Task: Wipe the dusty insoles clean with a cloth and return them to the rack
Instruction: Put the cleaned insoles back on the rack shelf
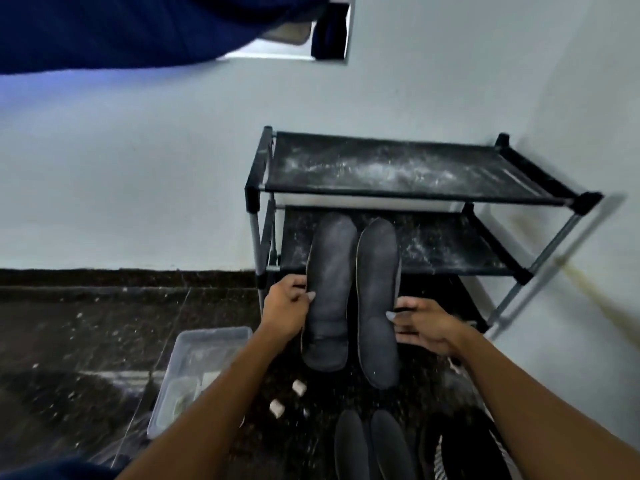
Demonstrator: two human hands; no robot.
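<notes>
Two dark grey insoles are held side by side in front of a black rack (408,197) standing in the corner. My left hand (289,308) grips the left insole (329,292) by its left edge. My right hand (420,325) pinches the right insole (377,299) at its right edge. Their toe ends reach over the rack's middle shelf (450,247), which is speckled with white dust, as is the top shelf (388,164). Two more dark insoles (374,448) lie on the floor near me. No cloth is plainly visible.
A clear plastic tub (194,368) sits on the dark speckled floor at my left. Two small pale blocks (287,396) lie on the floor beside it. A striped dark thing (460,452) lies at the lower right. White walls close the corner behind the rack.
</notes>
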